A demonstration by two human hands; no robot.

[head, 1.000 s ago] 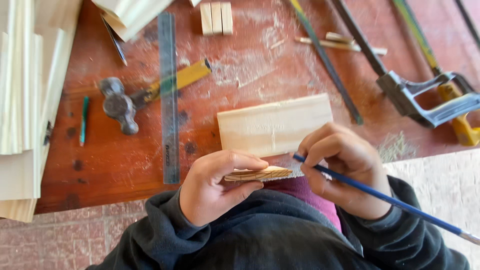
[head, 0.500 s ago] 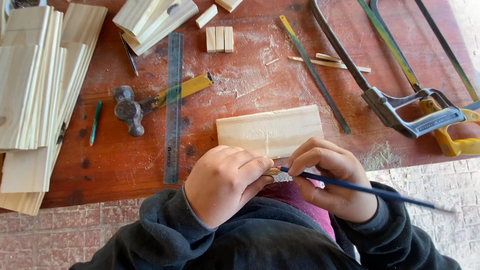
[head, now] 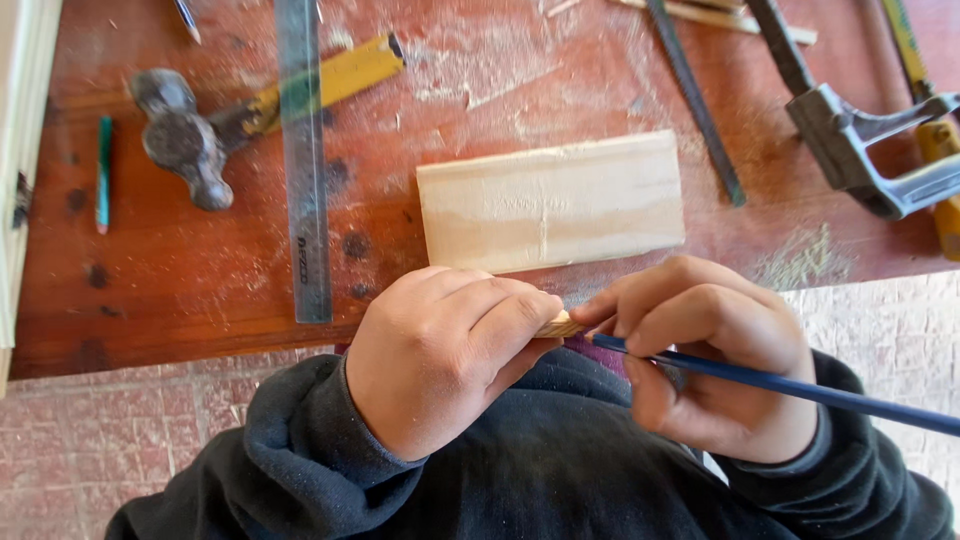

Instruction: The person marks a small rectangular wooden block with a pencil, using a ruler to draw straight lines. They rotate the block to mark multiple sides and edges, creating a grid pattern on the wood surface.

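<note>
My left hand (head: 440,355) is closed around a small piece of wood (head: 560,325), of which only the tip shows past the fingers. My right hand (head: 710,355) grips a thin blue brush handle (head: 800,388), its front end touching that wood tip. Both hands hover just in front of the red workbench's near edge (head: 190,345), over my dark sweater. A pale rectangular board (head: 550,200) lies flat on the bench right behind my hands.
On the bench lie a steel ruler (head: 303,160), a hammer with a yellow handle (head: 200,140), a green pen (head: 102,170), a loose saw blade (head: 695,100) and a grey hacksaw handle (head: 880,160). Sawdust covers the surface. Brick floor is below.
The view has shifted closer to the bench. My left hand has rolled over the small wood piece, hiding most of it; the brush stays at its tip.
</note>
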